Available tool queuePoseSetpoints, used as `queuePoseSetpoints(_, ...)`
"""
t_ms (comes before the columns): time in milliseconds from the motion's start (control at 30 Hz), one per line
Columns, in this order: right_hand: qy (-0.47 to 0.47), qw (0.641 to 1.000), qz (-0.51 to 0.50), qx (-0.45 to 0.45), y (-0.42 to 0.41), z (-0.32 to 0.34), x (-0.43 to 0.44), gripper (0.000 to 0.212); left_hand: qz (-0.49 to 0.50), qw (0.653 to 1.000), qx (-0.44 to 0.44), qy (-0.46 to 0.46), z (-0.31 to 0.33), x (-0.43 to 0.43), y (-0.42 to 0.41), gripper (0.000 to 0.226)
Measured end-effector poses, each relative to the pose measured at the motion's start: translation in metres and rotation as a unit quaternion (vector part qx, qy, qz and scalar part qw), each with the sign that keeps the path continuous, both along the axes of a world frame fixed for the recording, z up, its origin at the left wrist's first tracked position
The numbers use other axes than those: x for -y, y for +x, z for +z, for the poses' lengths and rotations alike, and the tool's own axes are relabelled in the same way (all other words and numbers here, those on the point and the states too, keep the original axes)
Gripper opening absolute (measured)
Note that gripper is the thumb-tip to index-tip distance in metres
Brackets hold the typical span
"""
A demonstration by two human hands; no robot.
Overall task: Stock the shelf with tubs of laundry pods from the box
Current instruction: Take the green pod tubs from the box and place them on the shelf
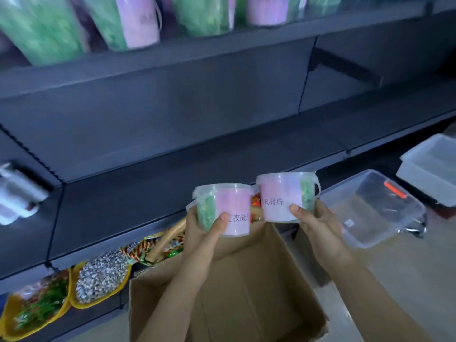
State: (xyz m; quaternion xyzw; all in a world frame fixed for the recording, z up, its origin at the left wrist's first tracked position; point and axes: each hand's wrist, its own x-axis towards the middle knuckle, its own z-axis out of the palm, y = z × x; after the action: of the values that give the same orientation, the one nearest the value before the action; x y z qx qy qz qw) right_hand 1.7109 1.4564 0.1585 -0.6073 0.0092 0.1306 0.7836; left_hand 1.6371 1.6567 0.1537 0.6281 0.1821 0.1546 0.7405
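Observation:
My left hand (206, 230) grips a clear tub of laundry pods (227, 208) with a pink label and green pods showing at its side. My right hand (313, 223) grips a second tub of the same kind (283, 196), held slightly higher, and the two tubs almost touch. Both tubs hang above the open cardboard box (229, 292), whose inside looks bare where it shows. Just beyond the tubs lies a dark, bare shelf board (172, 174). On the top shelf stand several tubs of the same sort (138, 21), blurred.
Two clear plastic storage containers sit on the floor at right: a clear bin (375, 208) and a lidded container (431, 169). Yellow baskets of snacks (98, 280) fill the bottom shelf at left. A white pump bottle (14, 191) lies on the left shelf section.

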Motion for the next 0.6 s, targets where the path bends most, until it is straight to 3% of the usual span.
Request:
queuePoseSetpoints(133, -0.005, 0.998, 0.018, 0.066, 0.017, 0.049, 0.046, 0.08, 0.02, 0.999, 0.037, 0.02, 0.043, 0.045, 0.005, 0.056)
queuePoseSetpoints(367, -0.01, 0.988, 0.048, 0.145, 0.034, 0.127, 0.13, 0.058, 0.087, 0.99, 0.102, 0.036, 0.113, 0.125, 0.011, 0.052)
queuePoseSetpoints(600, -0.009, 0.982, 0.049, 0.181, 0.057, 0.179, 0.182, 0.042, 0.097, 0.987, 0.122, 0.037, 0.184, 0.168, 0.022, 0.076)
